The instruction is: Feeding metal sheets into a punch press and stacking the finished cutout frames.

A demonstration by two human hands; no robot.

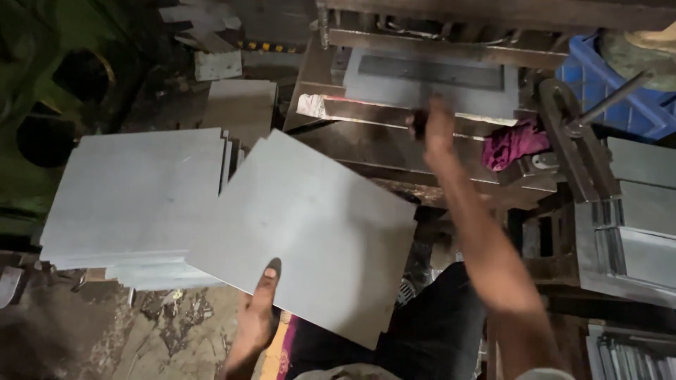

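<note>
Our left hand [255, 320] has its fingers clamped on a grey sheet [303, 232], beside the sheet stack [134, 200]; our right hand [438, 130], blurred, seems closed on a dark handle [419, 125].

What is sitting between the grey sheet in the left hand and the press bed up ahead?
Nothing visible lies between the grey sheet and the press bed, but the right hand is on a sheet already lying there.

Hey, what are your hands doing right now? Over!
Left hand gripping grey sheet. Right hand at sheet on press bed. Sheet stack alongside.
</note>
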